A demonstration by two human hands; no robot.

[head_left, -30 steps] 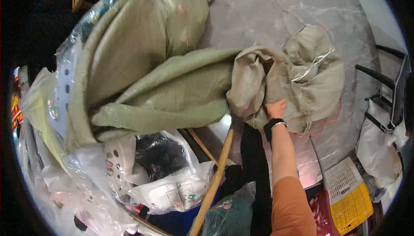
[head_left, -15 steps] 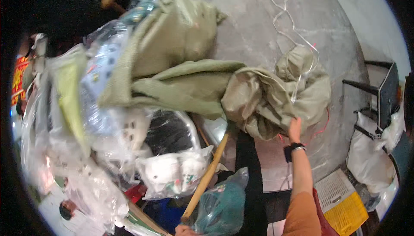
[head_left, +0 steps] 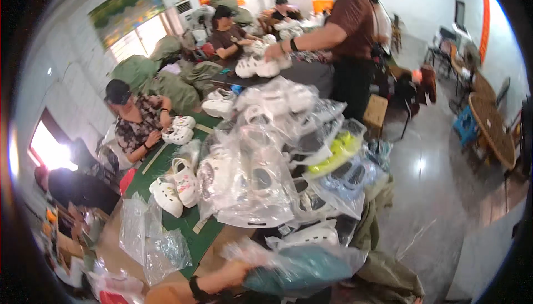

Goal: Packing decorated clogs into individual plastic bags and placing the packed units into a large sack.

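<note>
My left hand (head_left: 236, 273) reaches in from the lower left, with a black band at the wrist. Its fingers close on a clear plastic bag (head_left: 302, 268) with something teal inside, blurred by motion. The bag is held at the near edge of the table. Just beyond it lies a white clog in clear plastic (head_left: 311, 236), part of a large pile of bagged clogs (head_left: 250, 176). Left of the pile, a pair of white clogs with charms (head_left: 176, 187) rests on the green table mat (head_left: 208, 237). My right hand is out of view.
Empty clear bags (head_left: 150, 237) lie at the table's near left. A person at the left (head_left: 136, 118) handles white clogs; another stands at the far side (head_left: 352, 26), reaching over clogs. An olive sack (head_left: 388, 273) is at lower right. A round wicker table (head_left: 491, 129) stands far right.
The view has swung up from the floor and sacks to the table and room. My left hand now shows more fully, gripping the teal bag; my right hand has left the view.
</note>
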